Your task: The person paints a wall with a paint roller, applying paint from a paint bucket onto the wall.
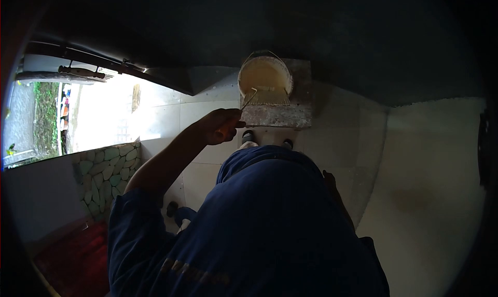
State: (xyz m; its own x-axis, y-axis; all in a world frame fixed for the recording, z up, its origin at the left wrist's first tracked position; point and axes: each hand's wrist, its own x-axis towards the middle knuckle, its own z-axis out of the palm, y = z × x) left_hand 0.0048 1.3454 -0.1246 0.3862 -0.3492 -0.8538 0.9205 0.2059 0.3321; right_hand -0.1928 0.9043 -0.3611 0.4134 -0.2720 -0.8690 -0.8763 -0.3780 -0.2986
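Observation:
My left hand is closed around the handle of a paint roller, whose thin bent metal rod runs up from my fist. The pale roller head lies at the near rim of a round bucket, overlapping its opening. Cream-coloured paint shows inside the bucket, and a thin wire bail arches over its far side. Under the bucket is a paint-stained wooden stand. My right hand hangs low beside my body, in shadow and partly hidden by my shirt.
My feet are close to the stand on pale floor tiles. A dark wall rises ahead and a light wall runs along the right. To the left are a bright doorway, stone cladding and a red mat.

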